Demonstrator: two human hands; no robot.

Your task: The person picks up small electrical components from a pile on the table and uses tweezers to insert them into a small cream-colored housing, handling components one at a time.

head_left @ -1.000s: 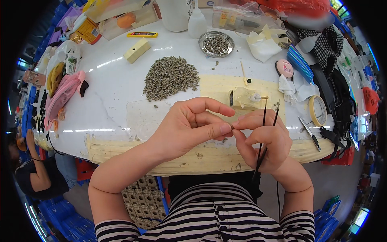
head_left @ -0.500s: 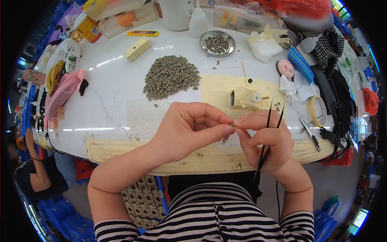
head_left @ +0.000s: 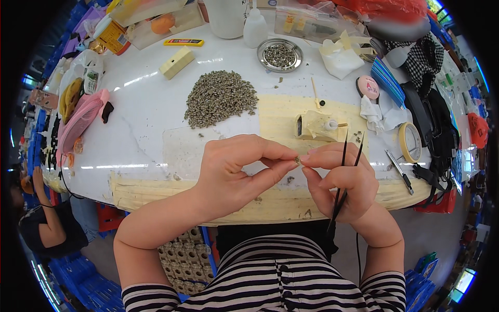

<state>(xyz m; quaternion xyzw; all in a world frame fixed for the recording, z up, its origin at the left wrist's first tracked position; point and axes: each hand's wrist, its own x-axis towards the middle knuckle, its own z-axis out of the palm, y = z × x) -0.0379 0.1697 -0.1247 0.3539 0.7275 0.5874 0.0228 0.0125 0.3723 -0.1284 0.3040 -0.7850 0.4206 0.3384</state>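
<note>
My left hand (head_left: 234,169) pinches a tiny metallic part (head_left: 298,160) between thumb and forefinger, above the near side of the table. My right hand (head_left: 345,182) meets it there, its thumb and forefinger close against the same part. Black tweezers (head_left: 343,179) are tucked in the right hand, tips pointing up and away and spread apart. Beyond the hands lies a heap of small grey-brown metal parts (head_left: 221,99). A yellowish taped block (head_left: 316,127), with a small white piece and a stick on top, sits just past the right hand.
A round metal dish (head_left: 280,55) holds more small parts. A white squeeze bottle (head_left: 255,28), a cream block (head_left: 177,63) and a yellow box (head_left: 184,42) stand farther back. To the right are a tape roll (head_left: 410,143) and a craft knife (head_left: 399,172). A pink mesh item (head_left: 80,125) is at left.
My left hand has shifted slightly, its finger and thumb tilting around the tiny part. The tweezer tips have moved a little left. The right hand otherwise stays almost in place.
</note>
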